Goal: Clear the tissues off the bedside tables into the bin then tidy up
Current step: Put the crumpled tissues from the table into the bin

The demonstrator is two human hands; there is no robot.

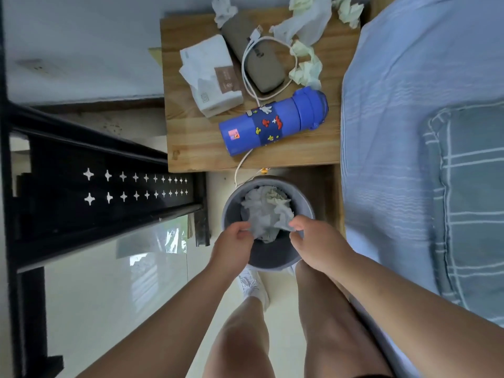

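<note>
Grey plastic bin (272,257), round, on the floor directly in front of the surface (196,143) and beside the bed (395,118).

- Wad of tissues (266,211): white, crumpled, inside the mouth of the bin and filling most of it.
- Left hand (233,242): at the near-left rim, fingers curled, pinching the wad's near edge.
- Right hand (317,242): at the near-right rim, fingers curled, gripping the wad's other near edge. The two hands are level, with the wad between them.
- Loose tissues on the surface, all ahead of the hands and beyond the bin: a white one (223,9) at the far-left corner; a large white one (305,23) at the far edge; a pale yellow one (350,10) at the far corner next to the bed; a pale yellow cluster (306,68) mid-surface, on the bed side.
- Judgement: the tissues are only partly cleared. Most of what is left lies toward the bed, so the right hand is nearer to it. The left hand is nearer only to the far-left one.
- Bottle (272,124): blue, lying on its side at a slant with its cap toward the bed, between the bin and the yellow cluster, so a reach must pass over it.
- Other items on the surface: tissue pack (212,77), brown-grey case (259,61), white cable (243,75) looped round the case.
</note>
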